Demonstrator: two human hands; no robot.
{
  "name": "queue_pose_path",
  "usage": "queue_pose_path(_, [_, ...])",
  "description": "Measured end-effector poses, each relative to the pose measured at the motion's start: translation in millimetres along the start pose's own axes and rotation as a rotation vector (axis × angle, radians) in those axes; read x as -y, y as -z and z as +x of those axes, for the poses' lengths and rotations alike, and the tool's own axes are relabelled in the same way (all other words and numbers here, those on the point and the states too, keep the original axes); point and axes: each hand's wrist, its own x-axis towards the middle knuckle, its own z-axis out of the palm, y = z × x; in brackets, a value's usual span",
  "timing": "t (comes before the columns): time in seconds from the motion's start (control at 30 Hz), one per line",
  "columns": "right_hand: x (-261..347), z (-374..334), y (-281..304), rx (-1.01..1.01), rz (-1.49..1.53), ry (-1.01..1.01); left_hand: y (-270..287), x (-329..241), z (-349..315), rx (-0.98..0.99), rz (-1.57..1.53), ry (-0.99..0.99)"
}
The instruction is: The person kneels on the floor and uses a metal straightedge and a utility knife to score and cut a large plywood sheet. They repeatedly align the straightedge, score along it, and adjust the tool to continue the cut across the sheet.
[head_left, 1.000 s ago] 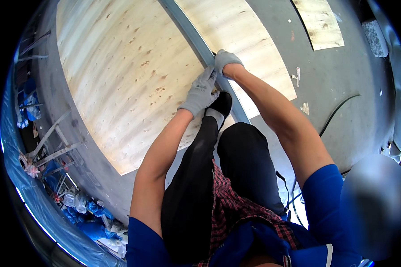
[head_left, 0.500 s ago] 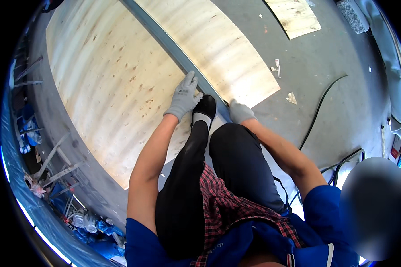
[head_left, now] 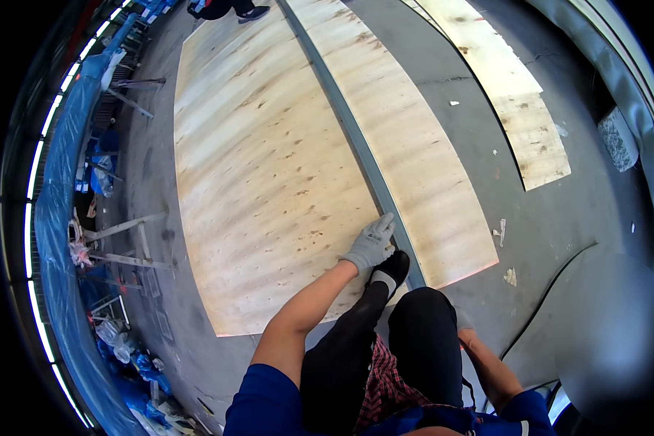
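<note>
Head view: your left hand in a grey glove (head_left: 370,245) lies with fingers extended on the long, straight grey metal bar (head_left: 356,145), not wrapped around it. That bar rests on the large pale plywood sheet (head_left: 269,182), right of its middle, running from near to far. Your black shoe (head_left: 394,264) stands just beside the bar's near end. Your right hand (head_left: 466,318) is near your right knee, partly hidden; you cannot tell its grip.
</note>
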Motion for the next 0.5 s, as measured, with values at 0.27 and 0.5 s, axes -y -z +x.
queue_pose_path(0.27, [25, 79, 14, -0.328, 0.088, -0.149, 1, -6, 6, -0.007, -0.033, -0.017])
queue_pose_path(0.5, [117, 105, 61, -0.235, 0.766, -0.172, 1, -4, 9, 0.012, -0.046, 0.026])
